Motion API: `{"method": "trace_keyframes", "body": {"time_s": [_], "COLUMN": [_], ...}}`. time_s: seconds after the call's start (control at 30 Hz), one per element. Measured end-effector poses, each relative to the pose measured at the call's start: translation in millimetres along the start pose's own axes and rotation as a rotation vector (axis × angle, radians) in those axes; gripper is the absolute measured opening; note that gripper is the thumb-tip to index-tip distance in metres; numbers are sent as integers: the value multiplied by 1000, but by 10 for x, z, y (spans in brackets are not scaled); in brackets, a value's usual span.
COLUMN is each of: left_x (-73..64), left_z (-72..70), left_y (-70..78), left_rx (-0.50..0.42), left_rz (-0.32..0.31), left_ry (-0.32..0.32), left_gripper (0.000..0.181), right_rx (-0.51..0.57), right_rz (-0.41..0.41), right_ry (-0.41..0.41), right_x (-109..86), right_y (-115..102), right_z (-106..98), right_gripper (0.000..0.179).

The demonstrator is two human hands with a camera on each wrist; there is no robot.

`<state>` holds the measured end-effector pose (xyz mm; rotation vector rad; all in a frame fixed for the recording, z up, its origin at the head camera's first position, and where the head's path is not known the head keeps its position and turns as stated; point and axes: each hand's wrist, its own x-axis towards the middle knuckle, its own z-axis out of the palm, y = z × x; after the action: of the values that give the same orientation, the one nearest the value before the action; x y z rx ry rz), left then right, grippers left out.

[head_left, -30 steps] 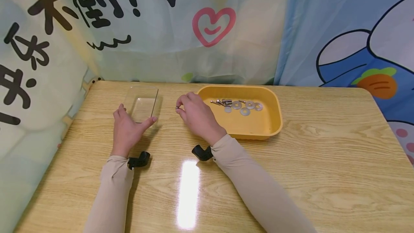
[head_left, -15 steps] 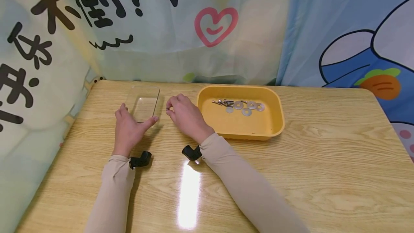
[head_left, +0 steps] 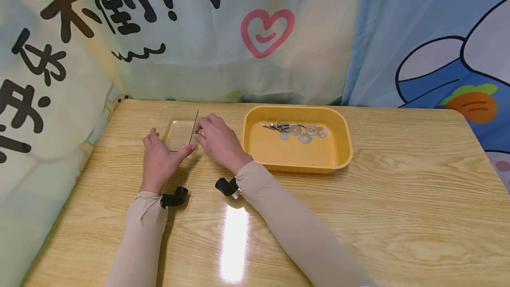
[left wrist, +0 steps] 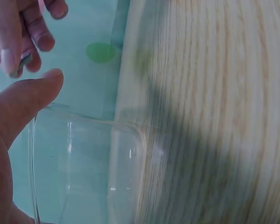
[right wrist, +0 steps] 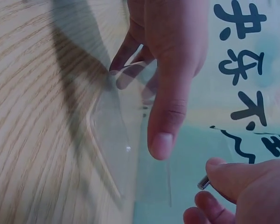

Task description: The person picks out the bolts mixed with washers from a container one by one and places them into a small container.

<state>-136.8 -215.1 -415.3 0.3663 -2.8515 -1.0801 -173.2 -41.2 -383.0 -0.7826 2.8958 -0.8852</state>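
Observation:
A clear, open-topped box (head_left: 178,133) stands on the table at the left. My left hand (head_left: 159,162) holds it from the near side, the thumb at its right corner and the fingers along its left. My right hand (head_left: 220,141) pinches a small threaded screw (right wrist: 203,183) between thumb and fingers, close beside the box's right edge. In the left wrist view, the right fingertips (left wrist: 45,41) are just past the left thumb, above the box's rim. The screw's head is hidden by the right fingers.
A yellow tray (head_left: 296,158) lies right of the hands, holding several metal screws (head_left: 274,126) and flat washers (head_left: 305,138). A printed cloth (head_left: 314,56) hangs along the table's back and left edges. Light glares off the wooden table (head_left: 398,198) near its front.
My right hand has moved left, away from the yellow tray to the box's right side, carrying the screw. The left hand stays on the box, and the head view has shifted slightly.

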Motion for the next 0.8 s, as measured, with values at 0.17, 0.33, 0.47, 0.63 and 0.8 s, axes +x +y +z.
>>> {"method": "trace_keyframes", "body": {"time_s": [0.17, 0.33, 0.47, 0.63, 0.8], "left_x": [-1, 1, 5, 16, 10], "left_z": [-5, -4, -4, -3, -6], "left_y": [-2, 1, -4, -8, -7], "left_rx": [9, 18, 20, 21, 12], "left_rz": [0, 4, 3, 4, -1], "left_ry": [-3, 6, 8, 6, -2], "left_gripper": [123, 121, 118, 117, 116], "right_rx": [29, 36, 30, 38, 49], "right_rz": [-16, -14, -8, -16, -7], "right_ry": [4, -1, -8, -10, -21], "right_x": [55, 102, 131, 165, 183], "right_y": [-43, -80, -110, -147, -162], "right_z": [51, 114, 166, 209, 235], "right_gripper": [18, 18, 18, 18, 19]}}
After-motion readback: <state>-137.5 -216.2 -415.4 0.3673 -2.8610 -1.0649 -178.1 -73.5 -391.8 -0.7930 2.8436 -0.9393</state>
